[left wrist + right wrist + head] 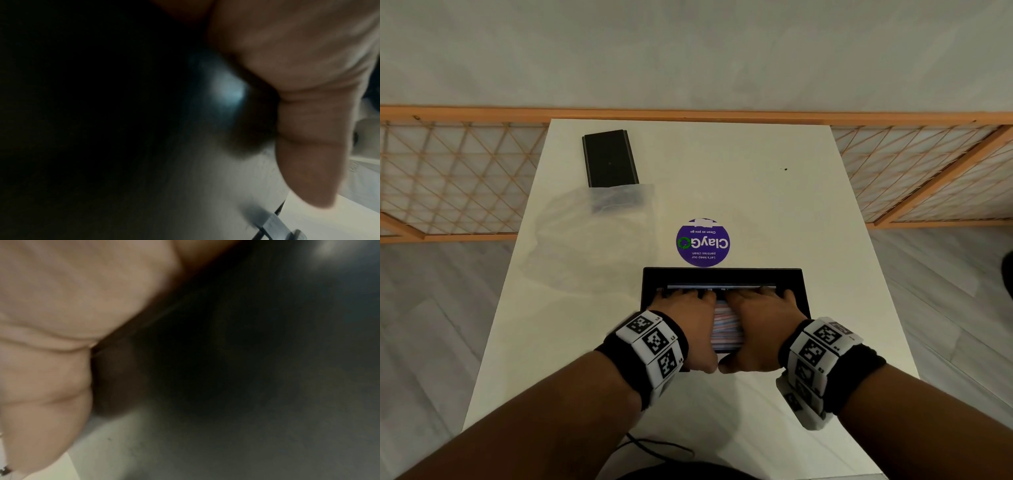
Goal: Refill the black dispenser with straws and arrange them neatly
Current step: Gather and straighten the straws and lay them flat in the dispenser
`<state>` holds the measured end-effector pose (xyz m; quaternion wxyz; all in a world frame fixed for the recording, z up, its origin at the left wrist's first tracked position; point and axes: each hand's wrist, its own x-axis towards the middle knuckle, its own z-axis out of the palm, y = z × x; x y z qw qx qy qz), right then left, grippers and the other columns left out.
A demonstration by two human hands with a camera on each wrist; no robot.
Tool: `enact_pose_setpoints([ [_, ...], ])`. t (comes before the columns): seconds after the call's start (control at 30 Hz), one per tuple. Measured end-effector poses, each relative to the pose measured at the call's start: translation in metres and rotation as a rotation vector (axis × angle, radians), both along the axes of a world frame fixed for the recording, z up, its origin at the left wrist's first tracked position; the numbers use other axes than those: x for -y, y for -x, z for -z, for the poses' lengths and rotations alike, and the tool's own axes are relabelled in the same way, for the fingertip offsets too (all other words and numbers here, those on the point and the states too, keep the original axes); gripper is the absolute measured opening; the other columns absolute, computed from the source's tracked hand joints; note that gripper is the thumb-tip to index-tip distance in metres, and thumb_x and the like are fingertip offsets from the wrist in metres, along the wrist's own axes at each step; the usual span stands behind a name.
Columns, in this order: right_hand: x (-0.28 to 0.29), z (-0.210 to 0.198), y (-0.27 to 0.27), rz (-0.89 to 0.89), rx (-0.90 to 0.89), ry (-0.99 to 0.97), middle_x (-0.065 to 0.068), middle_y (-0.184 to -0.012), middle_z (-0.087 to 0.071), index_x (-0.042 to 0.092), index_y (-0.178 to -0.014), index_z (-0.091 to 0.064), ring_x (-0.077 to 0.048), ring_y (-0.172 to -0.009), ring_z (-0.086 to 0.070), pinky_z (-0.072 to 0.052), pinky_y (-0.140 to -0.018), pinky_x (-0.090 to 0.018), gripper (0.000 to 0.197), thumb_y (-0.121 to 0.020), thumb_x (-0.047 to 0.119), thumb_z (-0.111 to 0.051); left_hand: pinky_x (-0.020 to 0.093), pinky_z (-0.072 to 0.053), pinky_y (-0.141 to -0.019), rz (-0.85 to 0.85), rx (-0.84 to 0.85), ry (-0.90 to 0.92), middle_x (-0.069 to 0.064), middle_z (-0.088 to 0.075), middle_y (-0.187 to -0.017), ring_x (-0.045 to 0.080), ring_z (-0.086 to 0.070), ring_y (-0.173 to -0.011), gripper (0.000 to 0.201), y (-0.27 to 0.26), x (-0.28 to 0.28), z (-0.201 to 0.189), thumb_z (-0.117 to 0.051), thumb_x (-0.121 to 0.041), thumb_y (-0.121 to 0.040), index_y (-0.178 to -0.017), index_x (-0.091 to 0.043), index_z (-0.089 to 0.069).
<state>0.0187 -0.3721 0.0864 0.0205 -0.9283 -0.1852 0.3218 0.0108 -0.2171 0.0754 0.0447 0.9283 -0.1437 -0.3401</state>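
Observation:
The black dispenser (722,274) stands open-topped near the table's front, holding a bed of pink, blue and white straws (726,325). My left hand (688,318) and right hand (758,318) lie side by side, flat on the straws. The fingers stretch to the far side of the opening and the thumbs meet at the near wall. Most of the straws are hidden under my palms. In the left wrist view only my thumb (308,146) shows against the dark dispenser wall (226,97). The right wrist view likewise gives my thumb (45,386) beside the dark dispenser wall (226,353).
A flat black lid (609,159) lies at the back left of the white table (774,205). A crumpled clear plastic bag (599,233) sits in front of it. A round purple sticker (703,242) is just behind the dispenser. A thin black cable (654,448) crosses the near edge.

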Motion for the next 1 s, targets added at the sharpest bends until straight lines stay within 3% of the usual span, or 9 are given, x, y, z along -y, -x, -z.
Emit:
enact_pose_setpoints([
  [0.3, -0.003, 0.0, 0.001, -0.021, 0.05, 0.018, 0.012, -0.14, -0.049, 0.035, -0.139, -0.032, -0.024, -0.133, -0.042, -0.024, -0.113, -0.05, 0.104, -0.053, 0.079, -0.068, 0.041, -0.048, -0.103, 0.0, 0.067, 0.041, 0.0, -0.056, -0.129, 0.023, -0.058, -0.118, 0.076, 0.003, 0.002, 0.001, -0.077, -0.049, -0.07, -0.132, -0.023, -0.042],
  [0.5, 0.0, 0.007, 0.008, -0.116, 0.094, -0.059, 0.009, -0.155, -0.034, 0.028, -0.15, -0.023, -0.019, -0.143, -0.031, -0.018, -0.114, -0.055, 0.11, -0.06, 0.075, -0.064, 0.045, -0.041, -0.109, -0.013, 0.091, 0.076, 0.005, -0.052, -0.135, 0.027, -0.053, -0.125, 0.084, 0.006, 0.003, -0.004, -0.081, -0.044, -0.071, -0.135, -0.02, -0.031],
  [0.67, 0.004, 0.01, 0.002, -0.089, 0.073, -0.1, 0.015, -0.139, -0.049, 0.034, -0.139, -0.035, -0.015, -0.132, -0.044, -0.027, -0.11, -0.052, 0.095, -0.057, 0.071, -0.065, 0.039, -0.048, -0.094, -0.043, 0.12, 0.268, 0.001, -0.056, -0.121, 0.024, -0.061, -0.108, 0.079, 0.007, 0.002, -0.008, -0.085, -0.036, -0.069, -0.123, -0.021, -0.028],
  [0.73, 0.007, 0.01, 0.001, -0.067, 0.06, -0.106, 0.015, -0.133, -0.052, 0.034, -0.135, -0.039, -0.015, -0.128, -0.047, -0.027, -0.11, -0.052, 0.09, -0.058, 0.07, -0.066, 0.034, -0.051, -0.085, -0.11, 0.073, 0.352, -0.005, -0.06, -0.11, 0.019, -0.064, -0.097, 0.079, 0.005, -0.001, -0.009, -0.086, -0.042, -0.064, -0.117, -0.024, -0.03],
  [0.8, 0.008, 0.011, 0.0, -0.053, 0.064, -0.106, 0.013, -0.133, -0.052, 0.033, -0.135, -0.038, -0.015, -0.128, -0.047, -0.025, -0.112, -0.052, 0.089, -0.059, 0.07, -0.066, 0.037, -0.057, -0.083, -0.188, -0.004, 0.418, -0.01, -0.061, -0.102, 0.015, -0.065, -0.09, 0.081, 0.002, -0.007, -0.009, -0.087, -0.051, -0.058, -0.113, -0.027, -0.033],
  [0.87, 0.007, 0.011, 0.001, -0.047, 0.071, -0.096, 0.011, -0.137, -0.049, 0.031, -0.138, -0.036, -0.016, -0.131, -0.045, -0.023, -0.113, -0.053, 0.094, -0.059, 0.072, -0.065, 0.04, -0.058, -0.085, -0.194, -0.02, 0.437, -0.012, -0.06, -0.105, 0.013, -0.065, -0.092, 0.086, -0.001, -0.01, -0.011, -0.087, -0.055, -0.055, -0.118, -0.028, -0.034],
  [1.0, 0.007, 0.013, 0.002, -0.055, 0.082, -0.068, 0.009, -0.147, -0.042, 0.028, -0.147, -0.029, -0.018, -0.138, -0.039, -0.021, -0.116, -0.054, 0.105, -0.06, 0.074, -0.063, 0.038, -0.056, -0.089, -0.156, 0.005, 0.476, -0.009, -0.058, -0.115, 0.014, -0.062, -0.101, 0.103, -0.001, -0.008, -0.016, -0.088, -0.046, -0.06, -0.139, -0.027, -0.025],
])
